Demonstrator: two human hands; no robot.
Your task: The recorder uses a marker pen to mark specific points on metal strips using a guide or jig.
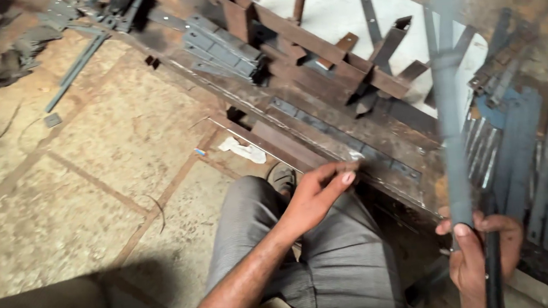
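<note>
From the head camera, the right hand (pixel 480 248) has its grip clenched around a long flat metal strip (pixel 449 110), held upright and blurred, at the lower right above a heap of similar grey strips (pixel 528 149) lying on the floor. The left hand (pixel 315 197) is released, fingers loosely curled, its fingertips (pixel 348 177) touching the edge of a rusty steel frame (pixel 321 82). Grey trousers (pixel 323 250) cover the person's knees below.
</note>
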